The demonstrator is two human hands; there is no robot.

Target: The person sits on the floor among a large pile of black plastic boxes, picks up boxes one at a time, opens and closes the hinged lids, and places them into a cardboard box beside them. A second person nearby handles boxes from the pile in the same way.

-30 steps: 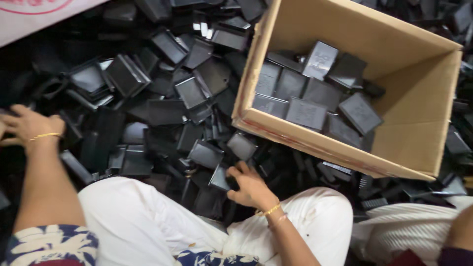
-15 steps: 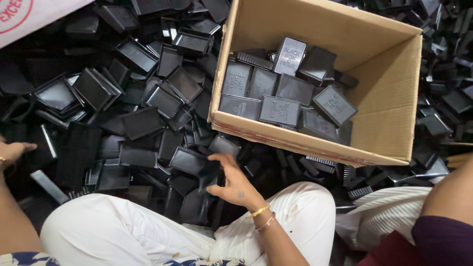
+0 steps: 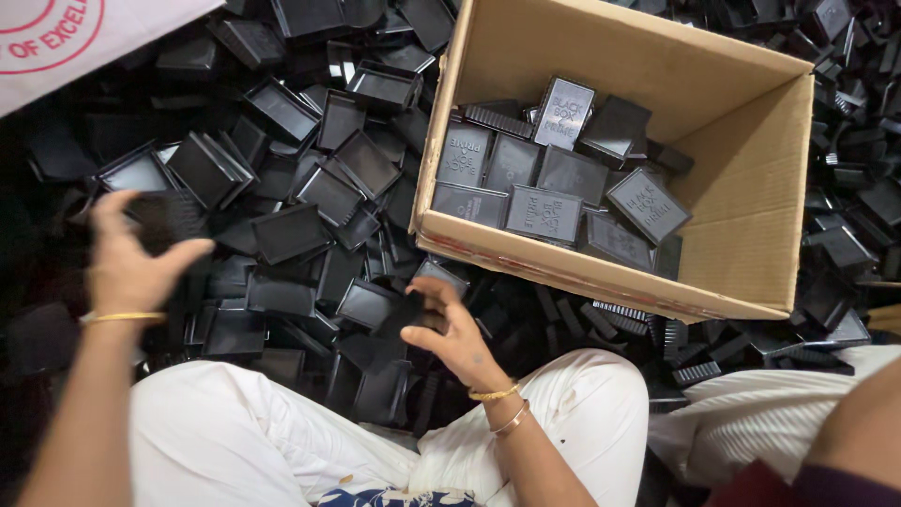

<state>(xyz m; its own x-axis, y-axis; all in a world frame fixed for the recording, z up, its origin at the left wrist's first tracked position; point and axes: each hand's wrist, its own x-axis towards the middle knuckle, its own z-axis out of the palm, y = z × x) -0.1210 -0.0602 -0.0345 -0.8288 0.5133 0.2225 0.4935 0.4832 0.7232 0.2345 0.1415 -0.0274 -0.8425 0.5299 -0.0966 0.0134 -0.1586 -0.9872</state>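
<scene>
Right hand [image 3: 450,329] is down in the pile, fingers curled around a black plastic tray [image 3: 405,314] just below the near corner of the cardboard box [image 3: 751,225]; the tray's far edge is lost against the dark pieces under it, so how much of it the fingers really have is hard to make out. Over on the other side, the left hand [image 3: 127,268] is lifted above the heap, motion-blurred, thumb and fingers pinching a dark ridged lid [image 3: 167,221] whose outline smears into the background. A gold bangle [image 3: 122,317] sits on that wrist, two more bracelets [image 3: 502,406] on the right. All around, a heap of black trays [image 3: 291,188] lies jumbled, open sides up and tilted every way. Inside the box, flat black lidded cases [image 3: 544,211] lie packed in rough rows, one propped upright at the back. White trousers [image 3: 263,441] fill the bottom, and another person's arm [image 3: 859,437] is cut off at the lower right corner.
</scene>
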